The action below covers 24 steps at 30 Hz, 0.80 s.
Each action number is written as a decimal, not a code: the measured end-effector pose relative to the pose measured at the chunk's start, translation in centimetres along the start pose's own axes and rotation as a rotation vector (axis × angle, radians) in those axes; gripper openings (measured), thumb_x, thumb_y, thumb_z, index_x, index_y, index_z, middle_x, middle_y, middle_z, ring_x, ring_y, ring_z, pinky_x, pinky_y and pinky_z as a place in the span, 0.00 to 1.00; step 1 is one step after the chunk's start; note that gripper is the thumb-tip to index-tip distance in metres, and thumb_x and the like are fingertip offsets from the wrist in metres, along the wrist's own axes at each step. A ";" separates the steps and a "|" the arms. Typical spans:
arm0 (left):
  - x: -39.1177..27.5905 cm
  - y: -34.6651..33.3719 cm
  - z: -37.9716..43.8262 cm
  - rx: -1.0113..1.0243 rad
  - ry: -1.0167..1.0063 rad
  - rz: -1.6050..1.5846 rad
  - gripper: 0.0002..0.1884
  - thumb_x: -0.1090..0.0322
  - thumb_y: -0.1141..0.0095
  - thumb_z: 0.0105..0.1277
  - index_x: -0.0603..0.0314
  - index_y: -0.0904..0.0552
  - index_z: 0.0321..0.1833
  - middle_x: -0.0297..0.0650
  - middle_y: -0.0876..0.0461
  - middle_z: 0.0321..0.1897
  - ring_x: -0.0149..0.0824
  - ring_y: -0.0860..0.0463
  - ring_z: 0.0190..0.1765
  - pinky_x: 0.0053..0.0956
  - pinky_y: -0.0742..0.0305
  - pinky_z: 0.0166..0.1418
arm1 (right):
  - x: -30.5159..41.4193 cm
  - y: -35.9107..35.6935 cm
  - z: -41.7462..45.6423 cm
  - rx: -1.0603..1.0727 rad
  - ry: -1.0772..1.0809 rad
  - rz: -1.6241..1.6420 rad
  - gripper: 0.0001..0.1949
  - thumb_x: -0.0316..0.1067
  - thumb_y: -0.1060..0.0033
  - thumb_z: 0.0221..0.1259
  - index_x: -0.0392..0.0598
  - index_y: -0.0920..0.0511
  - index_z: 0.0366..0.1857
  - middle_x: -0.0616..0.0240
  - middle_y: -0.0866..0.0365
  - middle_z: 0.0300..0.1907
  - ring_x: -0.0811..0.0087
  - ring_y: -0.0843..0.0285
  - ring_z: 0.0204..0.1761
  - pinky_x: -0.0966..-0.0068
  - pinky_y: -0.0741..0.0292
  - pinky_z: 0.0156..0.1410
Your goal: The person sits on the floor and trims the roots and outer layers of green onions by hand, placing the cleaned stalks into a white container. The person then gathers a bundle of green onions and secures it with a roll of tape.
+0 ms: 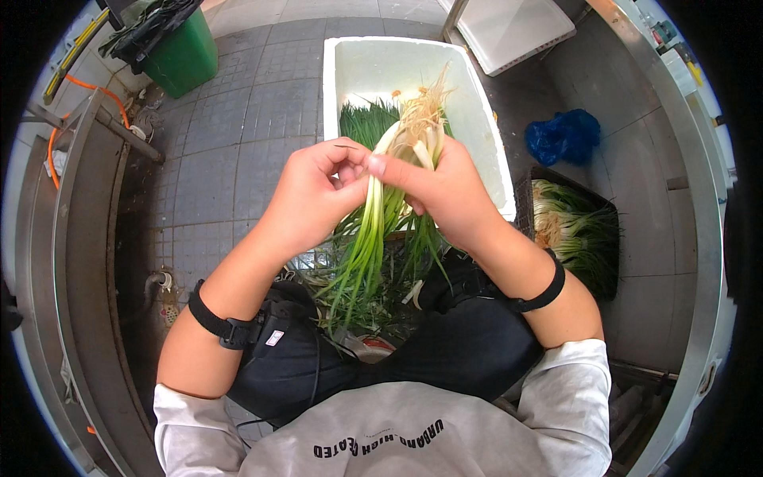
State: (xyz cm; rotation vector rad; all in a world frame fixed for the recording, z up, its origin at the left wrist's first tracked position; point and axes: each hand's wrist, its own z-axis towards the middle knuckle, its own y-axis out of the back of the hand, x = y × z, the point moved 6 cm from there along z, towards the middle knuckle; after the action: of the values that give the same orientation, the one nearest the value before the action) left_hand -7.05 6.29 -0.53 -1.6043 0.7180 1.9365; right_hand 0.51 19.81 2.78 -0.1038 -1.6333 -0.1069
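A bunch of scallions (372,220) is in my right hand (456,194), roots up and green leaves hanging down. The stringy pale roots (426,110) fan out above the grip. My left hand (325,194) has curled fingers against the bunch's left edge, pinching at the white stalks beside my right thumb. A thin dark sliver lies across its index finger. Beneath the hands stands a white foam box (483,131) with green scallion leaves (366,122) inside. Loose leaf trimmings (369,292) are heaped between my knees, partly hidden by the hanging leaves.
A dark plastic crate (524,203) of scallions stands at the right, with a blue plastic bag (563,136) behind it. A green bin (182,59) is at the upper left. Metal frames (74,238) border the left side. A white tray (515,33) is at the back right.
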 end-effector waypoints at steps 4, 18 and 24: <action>-0.6 0.3 -0.3 -0.057 -0.066 0.070 0.07 0.72 0.31 0.66 0.66 0.15 0.43 0.28 0.21 0.31 0.19 0.30 0.31 0.17 0.30 0.37 | -0.1 -0.2 0.1 0.016 0.032 -0.040 0.14 0.34 0.24 0.63 0.42 0.18 0.46 0.73 0.16 0.39 0.83 0.22 0.40 0.80 0.23 0.47; -2.4 2.0 -0.6 -0.202 -0.093 0.046 0.05 0.73 0.32 0.69 0.67 0.10 0.44 0.33 0.11 0.33 0.19 0.20 0.33 0.17 0.24 0.38 | -0.4 0.0 -0.1 0.085 -0.005 -0.092 0.15 0.32 0.26 0.61 0.41 0.19 0.49 0.72 0.15 0.42 0.83 0.21 0.43 0.80 0.23 0.49; -2.3 2.2 -0.6 -0.304 -0.057 -0.129 0.06 0.73 0.35 0.71 0.69 0.12 0.45 0.35 0.11 0.35 0.21 0.18 0.35 0.19 0.20 0.40 | -0.5 -0.5 -0.1 0.121 -0.009 0.026 0.19 0.29 0.25 0.62 0.38 0.20 0.55 0.69 0.14 0.46 0.82 0.19 0.45 0.78 0.21 0.52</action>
State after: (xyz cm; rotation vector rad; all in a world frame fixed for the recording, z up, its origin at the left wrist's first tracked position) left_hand -7.76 4.19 1.78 -1.7144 0.2979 2.0608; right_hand 0.58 19.31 2.24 -0.0330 -1.6425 0.0128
